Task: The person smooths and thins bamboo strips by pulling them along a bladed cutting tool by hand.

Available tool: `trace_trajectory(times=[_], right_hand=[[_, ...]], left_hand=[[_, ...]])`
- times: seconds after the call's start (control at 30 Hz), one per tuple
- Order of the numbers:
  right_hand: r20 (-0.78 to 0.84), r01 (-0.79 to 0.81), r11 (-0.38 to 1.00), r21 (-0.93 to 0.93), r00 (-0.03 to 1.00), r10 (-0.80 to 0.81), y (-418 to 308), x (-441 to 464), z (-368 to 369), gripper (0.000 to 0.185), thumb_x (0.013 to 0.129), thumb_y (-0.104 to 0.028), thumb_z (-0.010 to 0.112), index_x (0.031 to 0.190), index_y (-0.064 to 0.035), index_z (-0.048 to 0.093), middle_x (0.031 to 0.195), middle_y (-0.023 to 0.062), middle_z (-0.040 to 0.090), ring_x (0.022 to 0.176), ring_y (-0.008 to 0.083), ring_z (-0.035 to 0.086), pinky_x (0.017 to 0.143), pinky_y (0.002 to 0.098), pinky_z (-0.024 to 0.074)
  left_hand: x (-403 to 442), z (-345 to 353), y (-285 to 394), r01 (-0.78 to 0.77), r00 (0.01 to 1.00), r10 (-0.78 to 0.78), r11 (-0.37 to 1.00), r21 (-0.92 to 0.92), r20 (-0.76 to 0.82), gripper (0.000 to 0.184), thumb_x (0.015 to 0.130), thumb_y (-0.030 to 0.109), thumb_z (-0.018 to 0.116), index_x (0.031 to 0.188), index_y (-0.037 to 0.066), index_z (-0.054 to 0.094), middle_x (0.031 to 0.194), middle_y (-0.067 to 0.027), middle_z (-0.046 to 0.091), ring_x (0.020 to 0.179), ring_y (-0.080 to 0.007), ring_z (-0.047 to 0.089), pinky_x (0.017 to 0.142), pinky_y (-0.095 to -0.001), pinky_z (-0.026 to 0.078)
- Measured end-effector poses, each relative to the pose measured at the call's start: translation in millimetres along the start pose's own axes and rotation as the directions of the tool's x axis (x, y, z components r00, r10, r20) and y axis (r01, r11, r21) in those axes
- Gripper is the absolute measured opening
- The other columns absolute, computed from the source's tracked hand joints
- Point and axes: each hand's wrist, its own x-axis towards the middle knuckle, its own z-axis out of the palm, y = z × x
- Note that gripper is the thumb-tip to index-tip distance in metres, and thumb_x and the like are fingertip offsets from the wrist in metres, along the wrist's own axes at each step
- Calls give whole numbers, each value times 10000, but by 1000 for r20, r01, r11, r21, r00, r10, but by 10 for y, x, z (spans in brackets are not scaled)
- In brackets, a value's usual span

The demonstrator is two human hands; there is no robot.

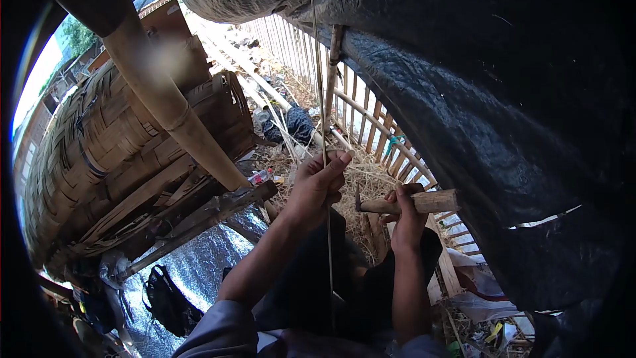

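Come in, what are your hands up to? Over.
Left hand holding thin strip. Right hand gripping wooden-handled tool. Black sheeting hangs at right. Over.

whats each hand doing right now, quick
Left hand: closed, pinching the long thin strip.
Right hand: closed around the wooden-handled tool.
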Motion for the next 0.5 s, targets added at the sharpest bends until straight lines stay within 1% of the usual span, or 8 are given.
trace_trajectory(times=[0.03, 0.1, 0.13, 0.17, 0.23, 0.27, 0.33, 0.5], right_hand=[[-4, -5, 1000, -4, 1000, 5, -18, -1, 7, 145, 868, -220, 641, 887, -121, 537, 753, 10, 561, 764, 127, 609, 391, 247, 494], [5, -34, 998, 50, 999, 34, -57, -17, 22, 127, 868, -145, 653, 920, -92, 550, 783, 27, 576, 703, 101, 596, 403, 228, 502], [3, -41, 998, 44, 999, 41, -52, -26, 21, 127, 868, -145, 653, 920, -92, 550, 783, 27, 576, 703, 101, 596, 403, 228, 502], [12, -41, 998, 49, 999, 41, -51, -22, 26, 124, 870, -144, 650, 920, -91, 549, 784, 27, 577, 702, 100, 596, 402, 226, 500], [20, -47, 998, 50, 999, 46, -40, -34, 19, 121, 873, -143, 646, 921, -91, 549, 785, 27, 577, 701, 100, 596, 401, 225, 498], [22, -43, 998, 53, 999, 42, -29, -27, 21, 118, 874, -143, 643, 921, -91, 547, 785, 26, 577, 697, 100, 596, 400, 224, 497], [24, -41, 998, 54, 999, 39, -17, -23, 18, 115, 876, -142, 640, 921, -91, 546, 785, 26, 577, 692, 100, 596, 399, 224, 496], [35, -39, 999, 34, 999, 38, 18, -15, -4, 109, 879, -140, 634, 925, -90, 548, 785, 25, 576, 708, 101, 600, 401, 226, 497]], left_hand=[[-36, -17, -48, -15, 1000, 15, 1000, 1, 0, 70, 941, 198, 607, 919, 155, 555, 614, 111, 332, 478, -1, 286, 375, -181, 184], [-89, -17, -109, -21, 1000, 21, 1000, -10, -10, 67, 945, 189, 598, 957, 140, 555, 618, 110, 333, 479, 0, 285, 377, -180, 189], [-119, -11, -123, -33, 999, 33, 999, -17, -16, 81, 949, 181, 589, 995, 124, 555, 622, 109, 334, 479, 0, 284, 378, -178, 195], [-148, 7, -111, -32, 999, 32, 999, -22, -20, 81, 949, 181, 589, 995, 124, 555, 622, 109, 334, 479, 0, 284, 378, -178, 195], [-228, 52, -76, -53, 998, 53, 999, -12, 29, 128, 959, 172, 566, 1067, 105, 546, 629, 104, 327, 483, -4, 278, 388, -174, 201], [-245, 65, -64, -54, 998, 54, 998, -15, 28, 128, 959, 172, 566, 1067, 105, 546, 629, 104, 327, 483, -4, 278, 388, -174, 201], [-275, 81, -52, -52, 997, 57, 993, -110, 43, 148, 970, 171, 540, 1102, 105, 539, 629, 99, 316, 483, -7, 273, 391, -174, 200], [-292, 92, -43, -33, 998, 39, 991, -130, 42, 156, 972, 171, 519, 1114, 109, 525, 623, 91, 306, 477, -14, 270, 384, -181, 188]])
